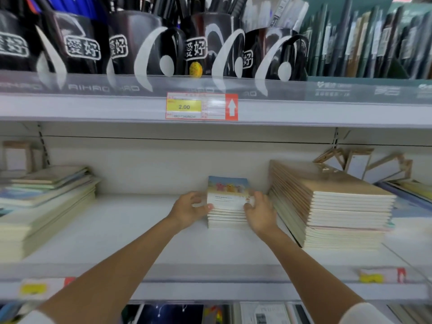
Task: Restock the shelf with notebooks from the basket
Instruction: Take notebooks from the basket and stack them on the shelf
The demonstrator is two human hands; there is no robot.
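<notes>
— What was the place like?
— A shop aisle. On the white shelf (117, 230), a slumped pile (46, 206) of pale books lay at the left and a taller brown-topped stack (339, 206) at the right.

— And the hands?
— Both arms reached in from below. The left hand (189, 211) gripped the left side of the notebooks (228, 206), thumb on the front edge and fingers curled round behind. The right hand (261, 213) held their right side, fingers bent over the top cover. The notebooks sat in a small heap on the shelf, mid-way along and just left of the brown-topped stack.

— Any writing?
— Black cups (145, 43) on the upper shelf bore white "爱好" marks, and the clear rail below them read "AIHAO". A red and yellow tag (202, 106) showed "2.00" beside a white up-arrow. The labels (32, 288) on the lower rail were too blurred to read.
</notes>
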